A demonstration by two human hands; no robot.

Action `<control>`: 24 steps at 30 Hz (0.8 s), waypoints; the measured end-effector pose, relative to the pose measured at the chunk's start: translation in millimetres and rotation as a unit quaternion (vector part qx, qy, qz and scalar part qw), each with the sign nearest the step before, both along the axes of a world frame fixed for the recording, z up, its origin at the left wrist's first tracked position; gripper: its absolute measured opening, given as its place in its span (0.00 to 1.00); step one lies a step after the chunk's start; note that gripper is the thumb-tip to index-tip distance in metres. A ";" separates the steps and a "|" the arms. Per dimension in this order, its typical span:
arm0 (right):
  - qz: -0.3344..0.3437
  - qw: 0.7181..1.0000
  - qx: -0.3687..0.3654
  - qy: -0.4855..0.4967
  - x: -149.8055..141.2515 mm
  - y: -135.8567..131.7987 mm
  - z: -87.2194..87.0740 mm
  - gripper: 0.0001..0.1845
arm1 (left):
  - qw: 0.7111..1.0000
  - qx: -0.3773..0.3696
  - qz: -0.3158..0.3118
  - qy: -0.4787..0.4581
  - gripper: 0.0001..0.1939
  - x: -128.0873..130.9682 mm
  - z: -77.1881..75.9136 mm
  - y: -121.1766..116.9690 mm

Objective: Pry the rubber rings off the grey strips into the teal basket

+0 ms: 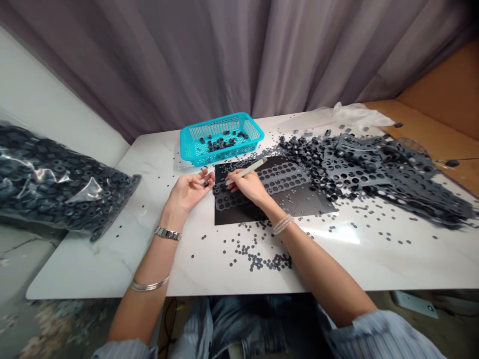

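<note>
My right hand [247, 185] is closed round a pale, slim pen-like tool [249, 168], its lower end pointing down at a dark perforated foam strip [230, 201]. To the left of it my left hand [191, 189] is palm up with curled fingers, a small black foam piece [206, 183] at its fingertips. Under both the strip and the right hand lies a black mat [239, 217]. More perforated strips [283, 178] rest on the mat, with rows of round holes.
A turquoise basket [189, 158] with black pieces stands behind the mat. Punched sheets [359, 159] and loose pieces [307, 154] heap at right. A clear bag [63, 184] full of black rings sits at left. Small black discs [269, 262] litter the white table [194, 279].
</note>
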State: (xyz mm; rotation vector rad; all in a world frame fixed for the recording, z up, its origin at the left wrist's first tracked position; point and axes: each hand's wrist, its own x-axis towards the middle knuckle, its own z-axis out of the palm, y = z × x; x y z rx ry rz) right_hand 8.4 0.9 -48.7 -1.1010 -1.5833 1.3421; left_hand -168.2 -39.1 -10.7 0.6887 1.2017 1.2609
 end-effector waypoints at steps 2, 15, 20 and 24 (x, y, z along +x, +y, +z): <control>0.019 0.999 0.016 -0.020 0.4 -2.6 0.0 0.12 | 0.999 0.015 0.006 0.052 0.09 -0.6 2.5 -3.0; 0.051 0.980 0.149 -0.124 -1.1 -14.4 12.9 0.13 | 0.684 0.147 -0.145 0.699 0.11 15.8 -7.0 -17.6; 0.051 0.959 0.215 -0.180 -5.8 -16.2 11.3 0.12 | 0.690 0.144 -0.126 0.698 0.08 18.0 -12.5 -16.3; 0.041 0.955 0.217 -0.196 -9.7 -18.7 12.2 0.11 | 0.712 0.145 -0.135 0.674 0.07 17.9 -16.1 -13.6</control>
